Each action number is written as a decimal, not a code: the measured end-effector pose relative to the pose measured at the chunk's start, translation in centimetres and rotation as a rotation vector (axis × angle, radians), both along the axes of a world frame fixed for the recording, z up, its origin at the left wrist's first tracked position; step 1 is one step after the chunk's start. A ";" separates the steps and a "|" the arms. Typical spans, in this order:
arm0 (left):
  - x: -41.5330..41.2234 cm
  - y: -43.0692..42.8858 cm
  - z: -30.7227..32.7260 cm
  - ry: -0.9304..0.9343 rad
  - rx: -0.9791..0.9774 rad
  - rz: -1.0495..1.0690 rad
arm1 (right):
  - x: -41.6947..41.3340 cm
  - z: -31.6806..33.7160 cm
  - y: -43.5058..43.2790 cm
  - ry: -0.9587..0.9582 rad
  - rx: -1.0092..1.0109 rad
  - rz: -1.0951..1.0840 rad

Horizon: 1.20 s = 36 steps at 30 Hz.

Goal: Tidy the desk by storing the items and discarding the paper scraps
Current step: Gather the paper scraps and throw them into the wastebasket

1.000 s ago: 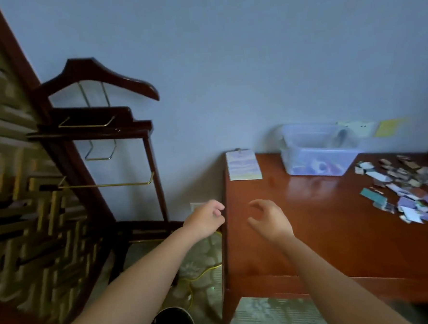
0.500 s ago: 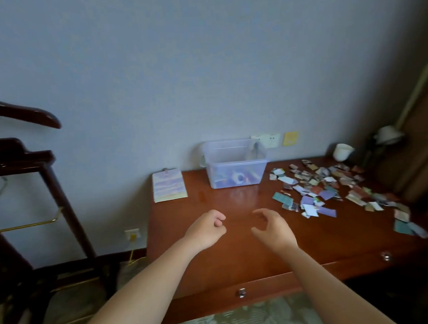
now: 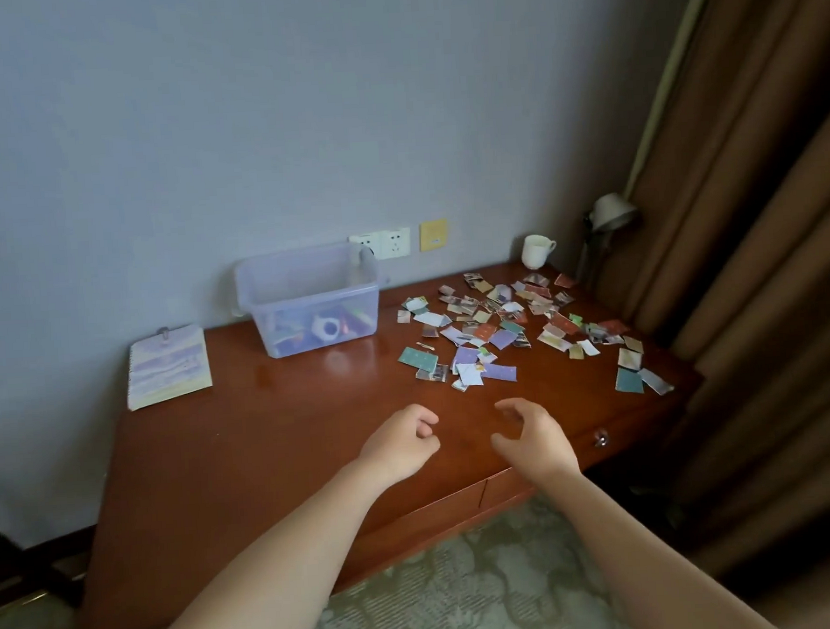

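Observation:
Several coloured paper scraps lie scattered over the right half of the wooden desk. A clear plastic box with small items inside stands at the back against the wall. At the desk's back left lies a spiral notepad. My left hand hovers over the desk's front middle with its fingers curled into a fist, holding nothing. My right hand hovers beside it, fingers loosely bent with a gap to the thumb, also holding nothing. Both hands are a short way in front of the scraps.
A white cup stands at the back right corner, next to a small desk lamp. Brown curtains hang close to the desk's right end. Wall sockets sit behind the box. A drawer knob shows on the desk front.
The view has swung right, from the wooden clothes stand to the whole desk and curtains. Both hands keep the same posture in front of me, now above the desk.

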<state>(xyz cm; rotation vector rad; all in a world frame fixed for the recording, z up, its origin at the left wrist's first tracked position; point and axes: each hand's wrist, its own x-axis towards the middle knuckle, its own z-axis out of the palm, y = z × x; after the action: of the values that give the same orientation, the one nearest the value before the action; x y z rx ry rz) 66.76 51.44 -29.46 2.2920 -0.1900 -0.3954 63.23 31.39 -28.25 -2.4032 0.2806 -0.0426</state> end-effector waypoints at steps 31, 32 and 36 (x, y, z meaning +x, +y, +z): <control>25.1 -13.5 -7.2 0.131 0.312 -0.078 | 24.1 -7.4 -12.9 0.310 -0.045 0.006; 25.5 -13.6 -7.5 0.136 0.324 -0.072 | 24.6 -7.7 -13.0 0.328 -0.052 0.017; 26.7 -13.8 -8.5 0.165 0.353 -0.039 | 27.0 -9.2 -12.8 0.392 -0.106 0.111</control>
<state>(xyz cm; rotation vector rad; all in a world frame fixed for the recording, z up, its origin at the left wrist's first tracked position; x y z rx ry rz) 93.43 37.64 -38.00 2.5869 -0.0866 -0.6817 90.20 18.62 -37.45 -2.5153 0.3296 0.4792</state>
